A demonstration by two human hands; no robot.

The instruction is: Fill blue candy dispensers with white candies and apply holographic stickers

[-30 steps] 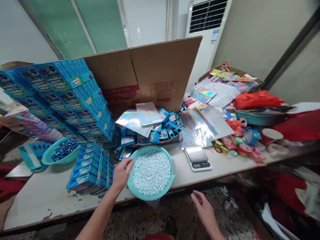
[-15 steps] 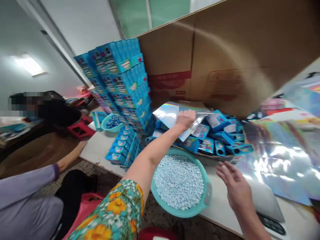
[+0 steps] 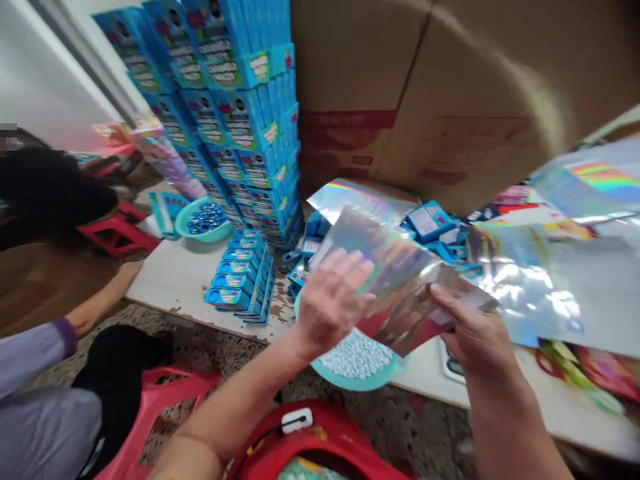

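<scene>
My right hand grips the right end of a shiny silver holographic sheet or bag, thumb on top. My left hand is at its left side, fingers spread and slightly blurred, palm near the sheet. Below the sheet, a turquoise basin of pale blue pieces is partly covered. Another silver sheet lies behind, over a pile of blue boxes.
Tall stacks of blue boxes stand left of a large cardboard box. Nearby are a small basin, a lower box stack and more silver sheets. A person's arm rests at the left, beside a red stool.
My left hand has drawn back from the box pile toward me. My right hand has risen and now holds a silver sheet over the basin. The view has shifted.
</scene>
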